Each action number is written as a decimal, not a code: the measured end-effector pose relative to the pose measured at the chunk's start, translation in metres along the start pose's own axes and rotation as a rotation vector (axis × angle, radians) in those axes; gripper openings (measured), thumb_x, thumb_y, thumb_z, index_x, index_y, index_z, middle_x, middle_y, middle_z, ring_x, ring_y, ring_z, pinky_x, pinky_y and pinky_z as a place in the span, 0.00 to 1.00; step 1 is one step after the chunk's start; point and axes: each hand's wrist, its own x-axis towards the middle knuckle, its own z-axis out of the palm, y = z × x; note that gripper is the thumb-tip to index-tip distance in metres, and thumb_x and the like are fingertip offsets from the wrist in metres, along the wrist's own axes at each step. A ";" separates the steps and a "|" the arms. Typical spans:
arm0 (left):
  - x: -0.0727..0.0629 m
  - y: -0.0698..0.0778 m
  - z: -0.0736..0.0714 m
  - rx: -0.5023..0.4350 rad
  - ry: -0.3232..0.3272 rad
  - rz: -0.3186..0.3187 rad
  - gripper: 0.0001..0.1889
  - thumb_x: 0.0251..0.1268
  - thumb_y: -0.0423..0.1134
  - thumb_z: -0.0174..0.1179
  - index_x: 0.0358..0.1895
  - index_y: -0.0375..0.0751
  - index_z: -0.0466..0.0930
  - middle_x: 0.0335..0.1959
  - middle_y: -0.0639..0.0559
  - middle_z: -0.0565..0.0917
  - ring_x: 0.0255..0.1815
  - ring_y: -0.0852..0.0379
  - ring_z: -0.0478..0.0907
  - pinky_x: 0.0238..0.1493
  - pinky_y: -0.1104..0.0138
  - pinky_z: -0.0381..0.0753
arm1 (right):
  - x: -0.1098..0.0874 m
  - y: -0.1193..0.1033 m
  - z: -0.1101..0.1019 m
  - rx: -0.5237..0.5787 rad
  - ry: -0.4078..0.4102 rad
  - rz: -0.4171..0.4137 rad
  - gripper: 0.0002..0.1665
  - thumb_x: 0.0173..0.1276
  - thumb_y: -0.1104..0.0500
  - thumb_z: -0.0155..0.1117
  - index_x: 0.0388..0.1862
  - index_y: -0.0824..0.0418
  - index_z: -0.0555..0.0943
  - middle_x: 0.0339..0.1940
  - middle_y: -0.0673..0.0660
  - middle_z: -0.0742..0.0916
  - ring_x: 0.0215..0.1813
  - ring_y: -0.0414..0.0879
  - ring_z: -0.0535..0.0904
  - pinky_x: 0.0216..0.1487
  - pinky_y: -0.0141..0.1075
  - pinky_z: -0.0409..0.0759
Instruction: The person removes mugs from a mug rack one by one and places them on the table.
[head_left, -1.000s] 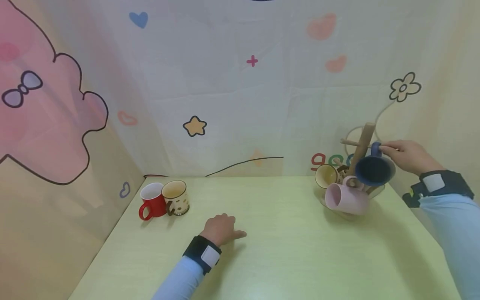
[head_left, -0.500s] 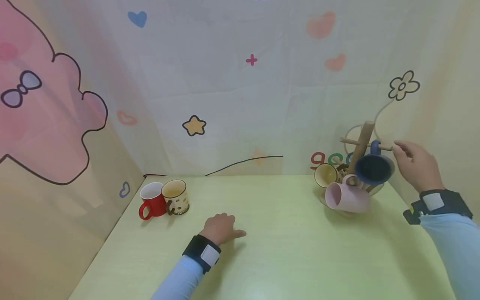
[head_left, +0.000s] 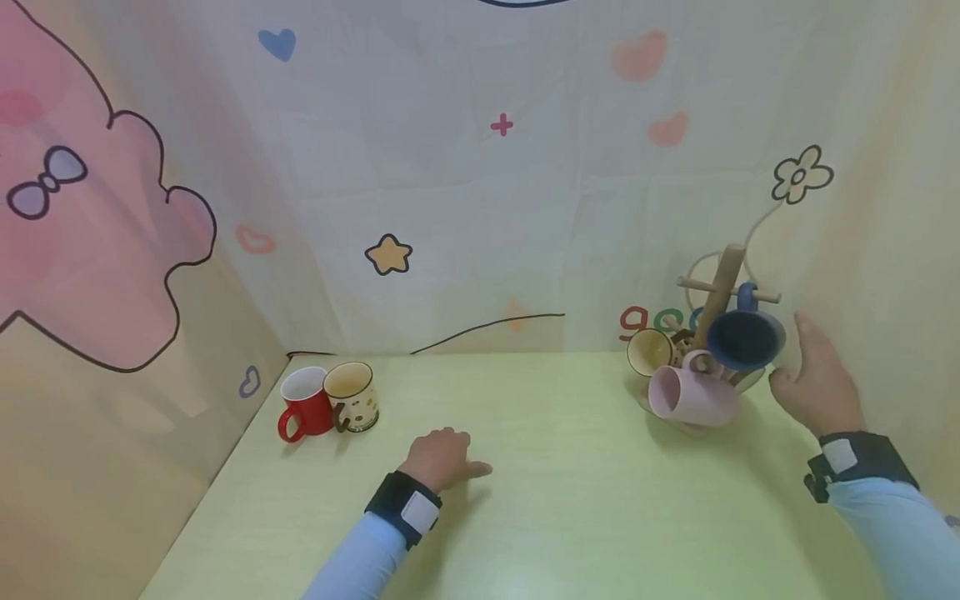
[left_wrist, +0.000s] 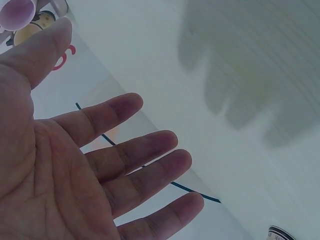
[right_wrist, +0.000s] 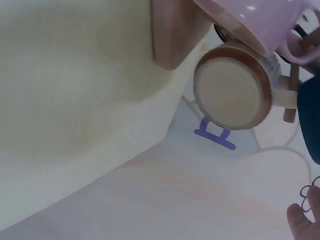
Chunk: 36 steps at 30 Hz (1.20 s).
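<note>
A dark blue mug (head_left: 746,337) hangs by its handle from an upper peg of the wooden mug tree (head_left: 726,279) at the right. Below it hangs a pink mug (head_left: 701,398), its mouth facing left. A cream spotted mug (head_left: 649,352) hangs on the tree's left side. In the right wrist view, another mug with a brown-rimmed base (right_wrist: 230,92) shows behind the pink one. My right hand (head_left: 821,383) is just right of the blue mug, thumb and fingers spread, holding nothing. Over the middle of the table, my left hand (head_left: 438,461) holds nothing; its fingers are extended in the left wrist view.
A red mug (head_left: 306,402) and a cream spotted mug (head_left: 352,396) stand upright side by side at the table's left. The pale table (head_left: 525,517) meets a patterned cloth backdrop (head_left: 465,208) at the back and sides.
My right hand has let go of the peg end beside the blue mug's handle, then drawn back and down. The blue mug stays hanging. My left hand has not moved.
</note>
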 end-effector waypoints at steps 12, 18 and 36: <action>-0.002 0.000 0.000 0.001 -0.012 -0.011 0.27 0.61 0.61 0.64 0.44 0.36 0.81 0.31 0.47 0.80 0.30 0.51 0.75 0.34 0.56 0.79 | 0.003 0.000 0.020 0.042 0.081 -0.064 0.72 0.47 0.53 0.84 0.81 0.62 0.45 0.72 0.77 0.63 0.72 0.75 0.57 0.64 0.72 0.53; -0.002 -0.001 0.001 -0.001 -0.018 -0.012 0.27 0.61 0.61 0.64 0.44 0.37 0.81 0.33 0.46 0.81 0.31 0.51 0.76 0.35 0.56 0.79 | 0.008 -0.002 0.021 0.078 0.098 -0.077 0.74 0.42 0.58 0.87 0.80 0.61 0.47 0.69 0.78 0.66 0.70 0.76 0.60 0.64 0.71 0.53; -0.005 -0.003 -0.001 -0.008 -0.025 -0.026 0.27 0.61 0.61 0.64 0.45 0.36 0.82 0.33 0.46 0.81 0.32 0.51 0.77 0.36 0.55 0.79 | 0.016 -0.009 0.029 0.111 0.182 -0.129 0.54 0.36 0.66 0.87 0.63 0.66 0.68 0.55 0.71 0.79 0.58 0.72 0.72 0.56 0.70 0.64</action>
